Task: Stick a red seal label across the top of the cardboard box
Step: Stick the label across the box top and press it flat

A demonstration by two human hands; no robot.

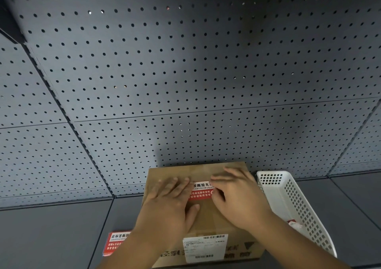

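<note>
A brown cardboard box [208,223] stands on the dark surface in front of me, with a white shipping label on its near side. A red and white seal label [201,190] lies across the box top. My left hand [167,202] presses flat on the box top, its fingers over the label's left end. My right hand [239,198] lies flat over the label's right end, fingers slightly blurred. Both hands hold nothing. Part of the label is hidden under the fingers.
A stack of red seal labels [117,243] lies on the surface left of the box. A white perforated plastic basket [288,198] stands right of the box, with a red and white scrap inside. A grey pegboard wall [185,72] rises behind.
</note>
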